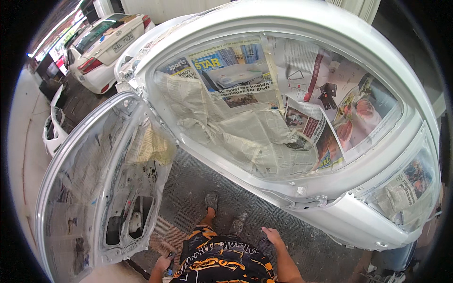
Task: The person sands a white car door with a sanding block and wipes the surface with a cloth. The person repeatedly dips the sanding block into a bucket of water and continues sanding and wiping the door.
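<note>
My left hand [165, 262] hangs low beside the black and orange patterned shorts, closed on a small dark object with a blue part [168, 269]. Right of my body, my right hand [271, 236] is closed around what looks like a dark rag [265, 241]. Ahead is a white car body [255, 191], its door opening masked with newspaper [245, 137] and clear film. An open white door [99, 132] stands at my left, with paper and film on it and bare inner metal showing.
Behind, at upper left, a white sedan [101, 49] is parked near a loose white body panel [54, 120]. A pale wall [23, 155] runs along the left. My feet are on a speckled grey floor [184, 174] between door and car. Assorted items sit at lower right [391, 259].
</note>
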